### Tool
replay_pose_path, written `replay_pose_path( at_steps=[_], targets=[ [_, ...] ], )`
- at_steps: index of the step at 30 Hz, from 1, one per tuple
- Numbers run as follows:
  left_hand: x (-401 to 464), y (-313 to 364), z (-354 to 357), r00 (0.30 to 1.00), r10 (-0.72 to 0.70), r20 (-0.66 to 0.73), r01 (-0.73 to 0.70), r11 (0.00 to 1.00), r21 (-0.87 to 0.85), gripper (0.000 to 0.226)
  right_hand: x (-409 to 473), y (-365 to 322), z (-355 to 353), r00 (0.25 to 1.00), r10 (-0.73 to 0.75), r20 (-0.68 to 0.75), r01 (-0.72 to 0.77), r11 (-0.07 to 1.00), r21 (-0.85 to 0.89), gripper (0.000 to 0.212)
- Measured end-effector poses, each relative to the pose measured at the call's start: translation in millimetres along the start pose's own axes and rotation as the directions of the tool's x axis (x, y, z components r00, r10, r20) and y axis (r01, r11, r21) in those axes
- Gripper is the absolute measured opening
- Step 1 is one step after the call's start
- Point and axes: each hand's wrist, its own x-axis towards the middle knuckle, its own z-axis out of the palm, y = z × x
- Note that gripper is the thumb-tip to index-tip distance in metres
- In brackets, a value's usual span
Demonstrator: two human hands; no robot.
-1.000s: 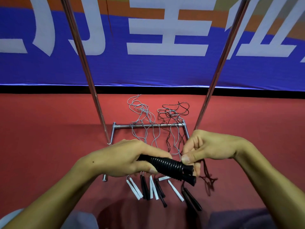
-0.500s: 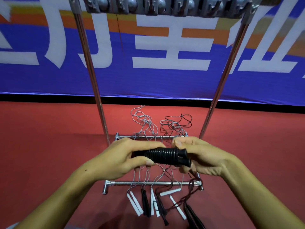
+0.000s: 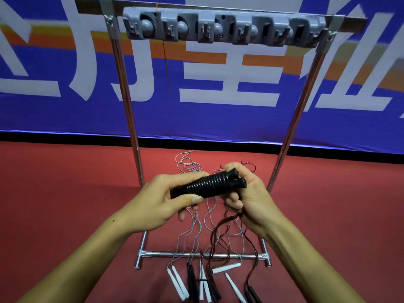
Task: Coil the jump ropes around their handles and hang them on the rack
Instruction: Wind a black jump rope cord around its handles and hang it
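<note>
1. Head view: the left hand (image 3: 161, 200) curls around the left end of a pair of black handles (image 3: 209, 184), thumb along the near side.
2. The handles lie side by side, tilted up to the right, with black rope coiled tightly around their middle; both flared ends stick out at the right.
3. The right hand (image 3: 244, 193) cups the flared ends from behind, lower fingers curled, and a loose black rope tail (image 3: 220, 228) hangs from beneath it.
4. Behind the hands stands a metal rack (image 3: 129, 110) with 2 uprights and a grey hook bar (image 3: 223, 29) across the top.
5. On the red floor (image 3: 65, 193), uncoiled grey and black ropes (image 3: 192, 232) drape over the rack's near base bar, their white handles (image 3: 178, 283) and black handles lying nearest the person.
</note>
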Motion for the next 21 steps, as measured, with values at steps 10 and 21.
replay_pose_path(
  at_steps=[10,21],
  targets=[
    [14.9,-40.6,-11.3,0.985,-0.146,-0.097,0.164,0.963,0.216,0.046,11.2,32.7,-2.4,0.992,-0.066,-0.106,0.042,0.976,-0.214,0.031],
    [7.9,-30.7,8.4,0.976,-0.028,-0.218,0.158,0.777,0.609,0.040,0.2,32.5,-1.8,0.969,0.043,-0.242,-0.099,0.969,-0.228,0.041]
  ],
)
